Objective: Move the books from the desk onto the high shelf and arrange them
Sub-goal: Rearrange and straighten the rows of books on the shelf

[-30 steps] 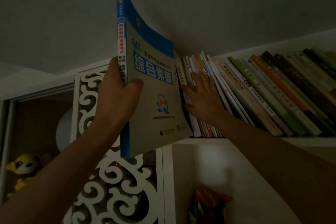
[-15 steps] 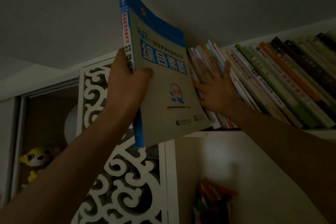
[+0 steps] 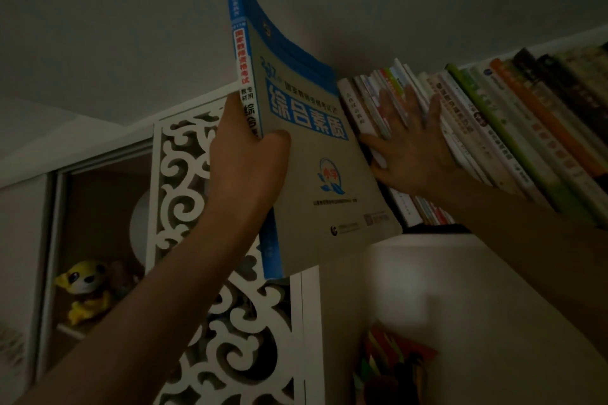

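A large grey book with a blue spine and blue title (image 3: 316, 161) is raised upright near the ceiling, at the left end of the high shelf (image 3: 437, 233). My left hand (image 3: 246, 161) grips its spine, thumb across the front cover. A row of books (image 3: 493, 128) stands on the shelf, leaning to the left. My right hand (image 3: 408, 148) presses flat, fingers spread, against the spines of the leftmost books, just right of the held book. The held book's lower edge hangs below shelf level.
A white carved lattice panel (image 3: 204, 306) stands below my left hand. A yellow plush toy (image 3: 87, 289) sits in a dark cubby at lower left. Colourful items (image 3: 391, 368) lie in the compartment under the shelf. The ceiling is close above.
The held book has risen slightly and come closer to the row. My right hand has stayed pressed on the leaning spines.
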